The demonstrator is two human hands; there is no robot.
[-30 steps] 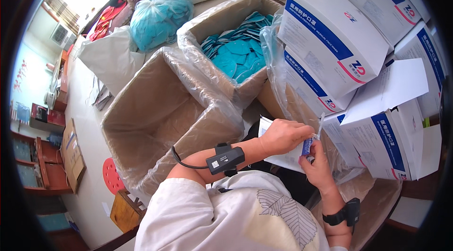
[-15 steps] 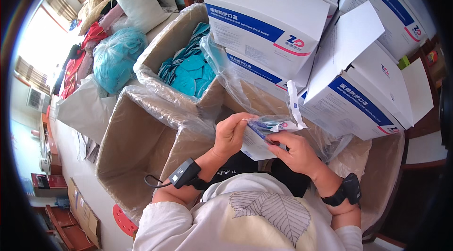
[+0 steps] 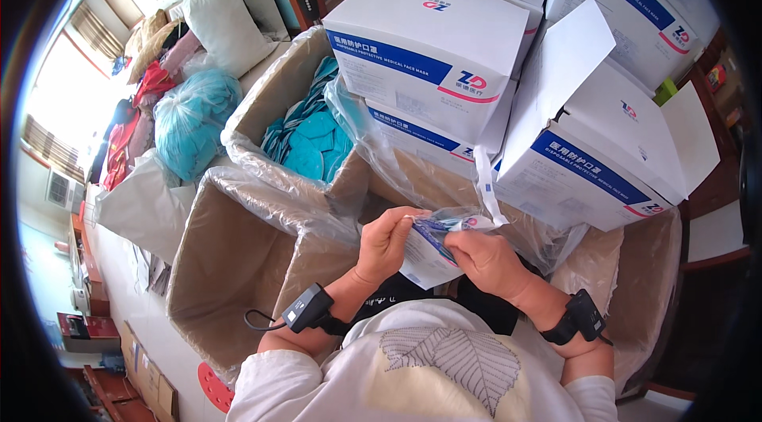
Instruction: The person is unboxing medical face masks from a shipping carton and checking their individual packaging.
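clear plastic packet [image 3: 433, 236], blue-marked, is held between two bare hands above a person's lap [image 3: 484, 293], off the right edge of a lined carton [image 3: 230, 255]. from left: at a second carton [image 3: 270, 77] holding teal masks [image 3: 320, 148], loose liner film [image 3: 343, 101] drapes past the right-hand rim and could snag a passing hand. the left hand [image 3: 386, 246] has thumb and fingers pinched together on the packet's left end; the right hand [image 3: 490, 262] is clamped on its right side. uneven pulling between those grips could split the plastic and send its contents toward the lap. a limp strip [image 3: 486, 184] at the packet's upper right might catch too; its print is too small to read. at right, white boxes [image 3: 397, 87] bear blue bands [image 3: 385, 57] with white lettering in two scripts, beside a red-and-blue logo [image 3: 471, 79] underscored in red.
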